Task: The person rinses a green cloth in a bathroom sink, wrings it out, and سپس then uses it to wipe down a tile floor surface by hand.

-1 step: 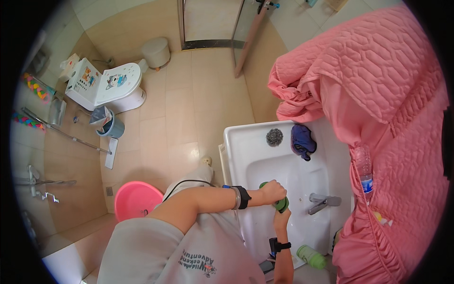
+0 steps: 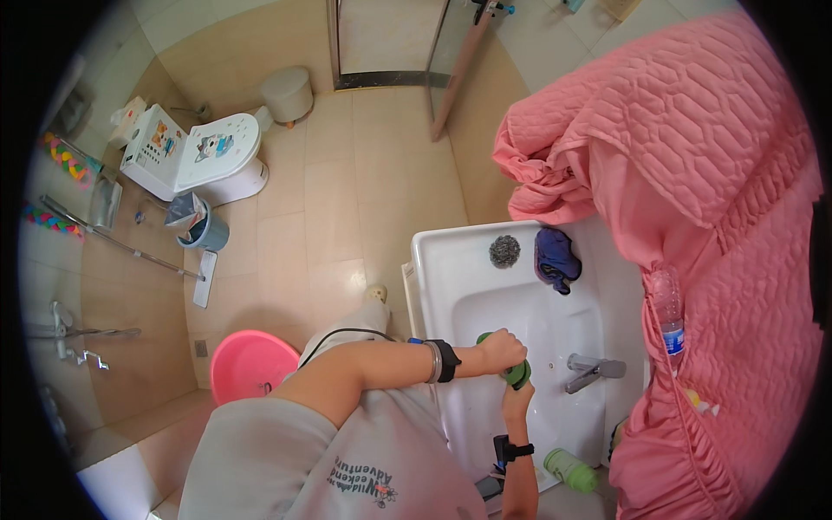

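Note:
Over the white sink (image 2: 451, 251), my left hand (image 2: 503, 352) is closed in a fist on a dark green object (image 2: 517, 374) with a rounded end. Part of it sticks out on the far side of that fist; its kind I cannot make out. My right hand (image 2: 517, 402) comes in from below and is at the object's near end, its fingers mostly hidden but seemingly closed around it. To the right of the hands is the grey metal faucet (image 2: 596, 369). A light green bottle (image 2: 570, 470) lies beside my right wrist.
A steel wool scrubber (image 2: 504, 251) and a dark blue cloth (image 2: 555, 258) lie on the sink's far rim. Pink quilted fabric (image 2: 676, 139) drapes along the right, with a clear plastic bottle (image 2: 668, 312) against it. Left are a pink basin (image 2: 253, 366), a bin (image 2: 210, 232) and a toilet (image 2: 221, 154).

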Demonstrator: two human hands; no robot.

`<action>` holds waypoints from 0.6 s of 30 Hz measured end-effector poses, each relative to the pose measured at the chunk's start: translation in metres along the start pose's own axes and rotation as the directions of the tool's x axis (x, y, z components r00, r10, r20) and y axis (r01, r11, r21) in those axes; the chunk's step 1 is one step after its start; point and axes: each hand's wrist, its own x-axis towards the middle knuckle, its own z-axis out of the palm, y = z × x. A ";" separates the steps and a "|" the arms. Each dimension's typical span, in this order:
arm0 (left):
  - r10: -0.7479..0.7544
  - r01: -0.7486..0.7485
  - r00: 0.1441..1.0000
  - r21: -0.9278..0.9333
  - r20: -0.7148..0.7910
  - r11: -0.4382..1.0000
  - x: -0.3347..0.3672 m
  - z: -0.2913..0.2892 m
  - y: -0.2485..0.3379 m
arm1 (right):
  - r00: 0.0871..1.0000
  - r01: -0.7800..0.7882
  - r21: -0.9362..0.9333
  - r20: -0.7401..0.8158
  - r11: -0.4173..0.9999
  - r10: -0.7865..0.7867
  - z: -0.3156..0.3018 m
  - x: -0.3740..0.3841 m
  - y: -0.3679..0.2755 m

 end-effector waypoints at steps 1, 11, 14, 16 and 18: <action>0.011 -0.011 1.000 -0.004 -0.020 1.000 -0.001 -0.003 -0.003 | 1.000 -0.005 -0.004 0.007 1.000 0.005 0.002 0.001 -0.005; 0.115 -0.136 0.964 -0.072 -0.239 0.988 -0.026 -0.086 -0.085 | 0.991 0.045 0.038 -0.131 0.998 -0.040 0.053 0.038 -0.108; 0.079 -0.091 0.967 -0.039 -0.244 0.995 -0.039 -0.111 -0.151 | 0.980 -0.011 0.035 0.198 0.999 0.003 0.083 0.073 -0.148; -0.051 0.038 0.986 -0.085 -0.160 0.996 -0.054 -0.133 -0.219 | 0.934 -0.005 -0.212 0.349 0.977 0.080 0.100 0.095 -0.166; -0.234 0.224 0.969 -0.114 -0.083 0.968 -0.082 -0.169 -0.302 | 0.936 0.103 -0.302 0.351 0.948 0.010 0.130 0.114 -0.167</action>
